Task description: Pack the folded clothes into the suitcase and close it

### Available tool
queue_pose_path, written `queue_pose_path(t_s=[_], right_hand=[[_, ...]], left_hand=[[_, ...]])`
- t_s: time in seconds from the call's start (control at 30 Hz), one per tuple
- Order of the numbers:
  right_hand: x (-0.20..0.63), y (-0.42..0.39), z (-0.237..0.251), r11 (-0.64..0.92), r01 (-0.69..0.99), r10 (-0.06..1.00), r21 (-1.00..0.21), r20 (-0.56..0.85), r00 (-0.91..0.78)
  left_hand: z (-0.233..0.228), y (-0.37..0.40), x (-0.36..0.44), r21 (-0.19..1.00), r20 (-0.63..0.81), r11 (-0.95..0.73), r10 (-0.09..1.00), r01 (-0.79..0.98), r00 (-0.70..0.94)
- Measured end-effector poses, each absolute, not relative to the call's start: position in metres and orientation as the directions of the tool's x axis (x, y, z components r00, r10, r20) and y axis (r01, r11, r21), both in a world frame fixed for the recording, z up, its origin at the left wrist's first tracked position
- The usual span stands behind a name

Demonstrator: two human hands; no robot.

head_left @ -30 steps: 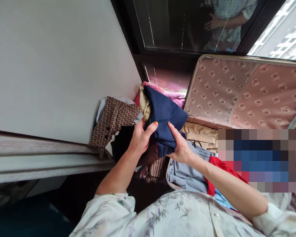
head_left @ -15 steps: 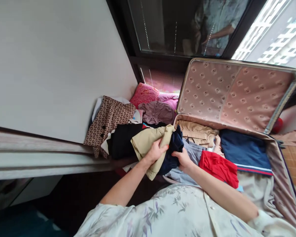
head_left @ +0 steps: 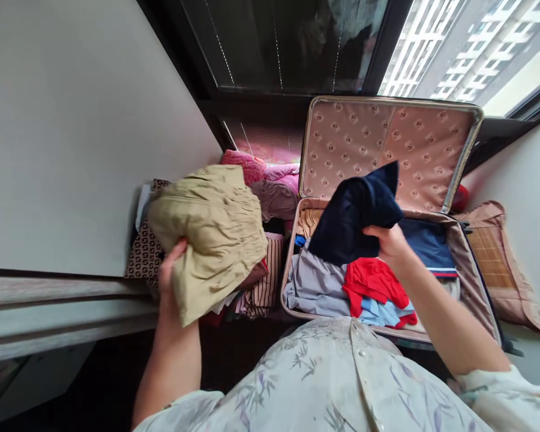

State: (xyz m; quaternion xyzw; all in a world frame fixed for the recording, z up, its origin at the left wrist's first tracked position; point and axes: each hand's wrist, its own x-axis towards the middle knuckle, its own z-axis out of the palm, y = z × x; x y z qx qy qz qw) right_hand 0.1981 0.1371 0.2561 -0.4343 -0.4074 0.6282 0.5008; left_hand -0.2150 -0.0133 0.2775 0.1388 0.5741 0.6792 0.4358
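Observation:
My left hand [head_left: 171, 264] grips a khaki garment with a gathered elastic waist, likely trousers or shorts [head_left: 211, 222], raised over the clothes pile on the left. Above the open suitcase [head_left: 289, 264], my right hand [head_left: 384, 240] clutches a dark navy garment [head_left: 353, 216] that hangs bunched from it; its kind I cannot make out. Inside the suitcase lie a grey garment [head_left: 315, 282], a red garment [head_left: 373, 282], a light blue one [head_left: 378, 311], a folded navy one with a striped hem [head_left: 429, 246] and a tan one [head_left: 309, 222].
The suitcase lid [head_left: 351, 144] leans back toward the window. Left of the case are a striped garment [head_left: 267, 282], a brown patterned cloth [head_left: 141, 255], a mauve cloth [head_left: 274, 200] and pink bedding [head_left: 245, 166]. A brown woven mat [head_left: 499, 258] lies at the right.
My hands have moved apart. The khaki garment has gone left and up with my left hand; the navy garment has gone right and up with my right. The camera view has shifted.

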Motion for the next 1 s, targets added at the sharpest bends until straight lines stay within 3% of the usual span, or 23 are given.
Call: queue_pose_path(t_s=[0.1, 0.17, 0.23, 0.33, 0.43, 0.6, 0.7, 0.83, 1.0], right_hand=[[0.223, 0.16, 0.276, 0.204, 0.058, 0.962, -0.977, 0.189, -0.197], [0.218, 0.166, 0.273, 0.377, 0.314, 0.895, -0.872, 0.255, -0.367], [0.201, 0.165, 0.25, 0.435, 0.574, 0.856, -0.694, 0.122, -0.502], [0.168, 0.15, 0.185, 0.435, 0.824, 0.828, -0.362, -0.198, -0.524], [0.153, 0.128, 0.112, 0.515, 0.83, 0.725, -0.214, -0.407, -0.555], [0.163, 0.104, 0.049, 0.576, 0.797, 0.734, -0.181, -0.314, -0.602], [0.168, 0.105, 0.039, 0.576, 0.797, 0.737, -0.183, -0.305, -0.603], [0.168, 0.118, 0.037, 0.572, 0.782, 0.694, -0.249, -0.362, -0.623], [0.157, 0.133, 0.065, 0.471, 0.81, 0.638, -0.348, -0.5, -0.586]], left_hand=[[0.297, -0.027, -0.211, 0.86, -0.273, -0.129, 0.7, -0.493, -0.66], [0.301, -0.032, -0.206, 0.864, -0.207, -0.21, 0.679, -0.457, -0.704], [0.302, -0.036, -0.201, 0.869, -0.193, -0.233, 0.653, -0.437, -0.732], [0.303, -0.044, -0.193, 0.874, -0.249, -0.187, 0.622, -0.449, -0.743], [0.307, -0.058, -0.186, 0.855, -0.364, -0.074, 0.621, -0.514, -0.694], [0.313, -0.092, -0.192, 0.781, -0.509, 0.129, 0.698, -0.611, -0.503], [0.318, -0.106, -0.197, 0.773, -0.555, 0.253, 0.714, -0.582, -0.427], [0.324, -0.107, -0.193, 0.837, -0.51, 0.274, 0.707, -0.474, -0.491], [0.306, -0.091, -0.186, 0.761, -0.541, 0.169, 0.699, -0.626, -0.468]])
